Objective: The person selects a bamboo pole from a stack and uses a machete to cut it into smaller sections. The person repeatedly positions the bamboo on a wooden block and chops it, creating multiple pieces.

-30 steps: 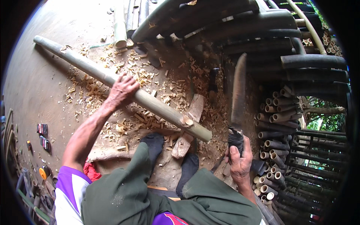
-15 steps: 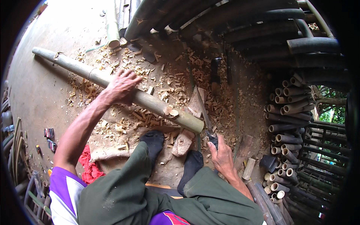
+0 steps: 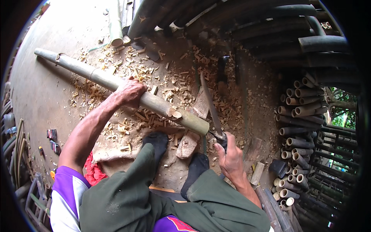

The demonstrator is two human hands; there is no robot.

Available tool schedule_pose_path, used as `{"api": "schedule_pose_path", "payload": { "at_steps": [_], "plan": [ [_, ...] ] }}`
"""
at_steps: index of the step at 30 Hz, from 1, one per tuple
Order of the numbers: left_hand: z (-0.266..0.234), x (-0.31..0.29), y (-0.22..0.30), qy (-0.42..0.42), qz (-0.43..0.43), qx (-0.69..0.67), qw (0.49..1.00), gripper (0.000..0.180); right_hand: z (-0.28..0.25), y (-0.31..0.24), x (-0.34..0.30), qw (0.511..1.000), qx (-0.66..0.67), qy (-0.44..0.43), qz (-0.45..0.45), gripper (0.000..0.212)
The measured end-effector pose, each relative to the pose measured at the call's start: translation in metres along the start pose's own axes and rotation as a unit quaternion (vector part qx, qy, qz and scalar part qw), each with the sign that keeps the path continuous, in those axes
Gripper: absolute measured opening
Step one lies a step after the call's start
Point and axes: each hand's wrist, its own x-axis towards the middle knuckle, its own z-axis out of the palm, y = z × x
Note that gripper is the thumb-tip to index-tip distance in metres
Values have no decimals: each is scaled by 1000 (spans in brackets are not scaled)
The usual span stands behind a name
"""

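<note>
A long pale green bamboo pole (image 3: 158, 103) lies slanted from the far left to the middle. Its near cut end rests over a rough wooden block (image 3: 188, 145). My left hand (image 3: 130, 92) is wrapped over the pole around its middle and presses down on it. In my right hand (image 3: 232, 154) is the black handle of a hand saw (image 3: 211, 102). The saw's long blade points away from me, just right of the pole's cut end. It looks slightly blurred, and its teeth cannot be made out.
Wood shavings (image 3: 176, 83) cover the ground around the pole. Cut bamboo tubes (image 3: 303, 112) are stacked at the right, beside a bamboo-slat wall (image 3: 336, 154). My socked feet (image 3: 197, 170) flank the block. A red cloth (image 3: 94, 172) lies by my left knee.
My left hand's fingers have curled tighter over the bamboo pole. My right hand has turned and lifted the saw, whose blade now reaches farther away from me. The pole has barely shifted.
</note>
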Motion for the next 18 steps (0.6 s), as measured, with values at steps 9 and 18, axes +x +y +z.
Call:
{"api": "schedule_pose_path", "payload": {
  "at_steps": [9,18],
  "plan": [
    [5,-3,2,86,18,23,996,43,13,27,16,985,-109,-129,48,34],
    [13,3,3,94,38,10,995,40,43,72,-7,968,-218,-110,59,34]
  ]
}}
